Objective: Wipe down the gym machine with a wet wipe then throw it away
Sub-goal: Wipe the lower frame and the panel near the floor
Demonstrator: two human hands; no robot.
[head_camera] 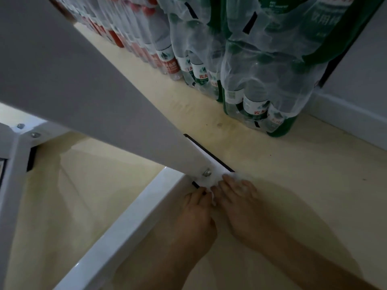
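Clear shrink-wrapped packs (261, 65) holding labelled water bottles line the grey wall (360, 65), near the work spot. White wet wipe (211, 180) lies on the white metal machine frame (117, 233) at its bolted floor joint. I see left hand (196, 208) pinching the wipe's edge and right hand (240, 204) pressing it flat-fingered. Pale floor (303, 185) open rightward.

From here only two bare hands and bare forearms show, uncovered to the frame's edge. The left hand (196, 210) is just beside the gym machine (125, 222), and the right hand (240, 201) is farther from it. The nails are too dim to make out.
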